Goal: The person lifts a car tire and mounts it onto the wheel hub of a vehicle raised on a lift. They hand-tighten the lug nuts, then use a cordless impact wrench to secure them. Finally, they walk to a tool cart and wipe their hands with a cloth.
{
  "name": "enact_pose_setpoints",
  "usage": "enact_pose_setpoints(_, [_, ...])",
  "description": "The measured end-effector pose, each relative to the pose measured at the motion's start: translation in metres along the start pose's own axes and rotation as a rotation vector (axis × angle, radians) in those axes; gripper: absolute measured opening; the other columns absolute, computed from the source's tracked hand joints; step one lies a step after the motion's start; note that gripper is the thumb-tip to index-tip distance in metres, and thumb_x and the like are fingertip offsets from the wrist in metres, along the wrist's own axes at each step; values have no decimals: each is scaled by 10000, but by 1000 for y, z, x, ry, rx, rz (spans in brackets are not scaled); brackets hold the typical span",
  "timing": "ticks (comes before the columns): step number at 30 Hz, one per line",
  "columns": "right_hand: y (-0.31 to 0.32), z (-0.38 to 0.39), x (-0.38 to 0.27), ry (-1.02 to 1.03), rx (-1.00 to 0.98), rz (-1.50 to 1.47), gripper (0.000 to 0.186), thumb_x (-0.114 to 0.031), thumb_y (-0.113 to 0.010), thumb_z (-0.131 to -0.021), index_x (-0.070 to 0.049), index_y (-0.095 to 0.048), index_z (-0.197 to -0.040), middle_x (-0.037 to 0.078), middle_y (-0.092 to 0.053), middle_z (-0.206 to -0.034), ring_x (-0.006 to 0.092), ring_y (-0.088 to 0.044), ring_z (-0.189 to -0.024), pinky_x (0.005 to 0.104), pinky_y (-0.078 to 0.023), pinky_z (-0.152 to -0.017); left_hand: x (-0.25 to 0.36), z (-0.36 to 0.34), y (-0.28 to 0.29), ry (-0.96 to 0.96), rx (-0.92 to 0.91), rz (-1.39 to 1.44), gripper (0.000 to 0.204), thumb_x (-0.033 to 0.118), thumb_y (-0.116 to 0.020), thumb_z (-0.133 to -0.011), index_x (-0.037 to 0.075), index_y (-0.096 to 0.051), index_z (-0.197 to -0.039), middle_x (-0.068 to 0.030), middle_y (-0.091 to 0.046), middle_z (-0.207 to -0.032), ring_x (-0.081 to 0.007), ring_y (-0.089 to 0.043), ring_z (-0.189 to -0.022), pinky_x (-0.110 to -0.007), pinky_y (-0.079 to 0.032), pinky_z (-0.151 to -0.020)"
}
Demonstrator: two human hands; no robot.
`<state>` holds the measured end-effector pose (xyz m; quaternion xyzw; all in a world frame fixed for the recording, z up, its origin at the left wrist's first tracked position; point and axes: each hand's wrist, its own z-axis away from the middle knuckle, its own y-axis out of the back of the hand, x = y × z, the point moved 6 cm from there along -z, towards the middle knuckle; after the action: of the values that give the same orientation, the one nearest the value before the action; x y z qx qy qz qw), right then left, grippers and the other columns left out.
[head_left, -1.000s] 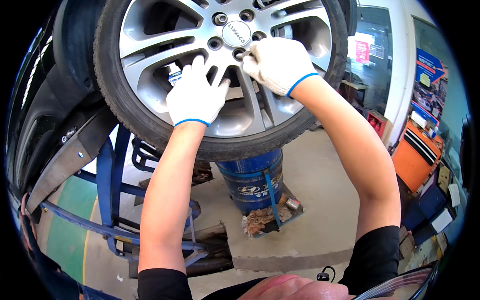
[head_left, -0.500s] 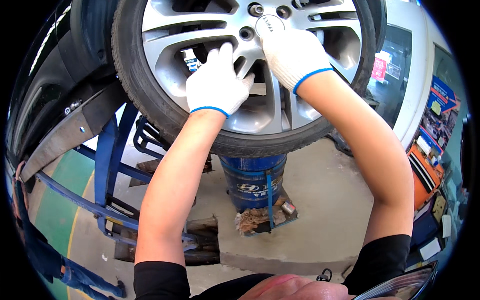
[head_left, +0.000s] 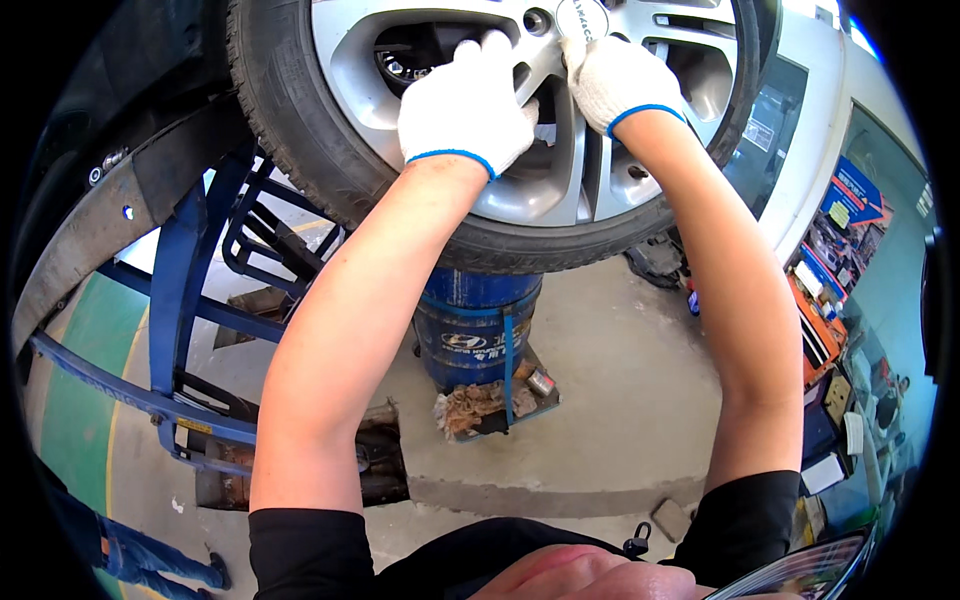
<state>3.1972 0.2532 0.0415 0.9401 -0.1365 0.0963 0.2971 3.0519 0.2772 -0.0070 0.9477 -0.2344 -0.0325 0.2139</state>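
Grey concrete flr (head_left: 620, 430), green strip (head_left: 85, 370) far L. Blue lift frame (head_left: 180, 290) L of blue drum (head_left: 465, 345), contents hidden; rags (head_left: 475, 405) + can (head_left: 541, 382) at its foot. Wheel (head_left: 570, 160) up top, above drum. L hand (head_left: 460, 110) gloved, on wheel, thumb spread from fingers; R hand (head_left: 625, 85) gloved, bunched nr hub cap (head_left: 583, 18), can't tell if pinching anything.

Comprises a grey floor (head_left: 620, 420) with a green strip (head_left: 80, 365) at left. Includes, at right, a glass pane (head_left: 772, 135) beside a white pillar (head_left: 822, 115), a poster (head_left: 852, 205) and an orange cabinet (head_left: 822, 330). Shows bright light at upper right.
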Motion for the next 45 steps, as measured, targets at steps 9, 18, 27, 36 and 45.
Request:
enact_pose_setpoints(9, [-1, 11, -15, 335, 293, 252, 194, -187, -643, -951, -53, -778, -990, 161, -760, -869, 346, -768, -811, 443, -620, -772, -2, 1, 5, 13, -65, 93, 535, 402, -770, -870, 127, -562, -1279, -168, -681, -1172, -371, -747, -1028, -476, -613, -861])
enact_pose_setpoints(18, [5, 2, -21, 181, 18, 271, 389, -325, -485, -1102, -41, -745, -1047, 212, -766, -909, 375, -766, -850, 458, -624, -793, -12, 0, -2, -11, 7, 137, 488, 352, -782, -860, 85, -591, -1221, -173, -696, -1124, -355, -762, -983, -469, -619, -834])
enact_pose_setpoints(27, [7, -2, -19, 168, -38, 226, 364, -311, -516, -1075, -39, -757, -1051, 234, -761, -935, 394, -758, -875, 479, -613, -826, -14, -1, -3, -20, 53, 171, 425, 272, -762, -852, 49, -615, -1182, -181, -707, -1072, -349, -777, -912, -464, -626, -783])
enact_pose_setpoints(36, [-1, -7, -15, 193, -121, 274, 405, -333, -501, -1075, -42, -778, -1025, 249, -760, -941, 398, -758, -892, 488, -610, -853, -15, 2, -4, -17, 28, 142, 488, 363, -807, -854, 90, -589, -1195, -176, -703, -1105, -341, -777, -916, -468, -632, -777])
enact_pose_setpoints(45, [3, -12, -6, 128, -194, 105, 585, -506, -485, -1097, 6, -750, -1200, 269, -760, -1010, 408, -751, -955, 455, -576, -952, -14, -2, -3, -4, 14, 152, 496, 365, -801, -859, 86, -582, -1206, -169, -695, -1099, -349, -769, -924, -476, -626, -780])
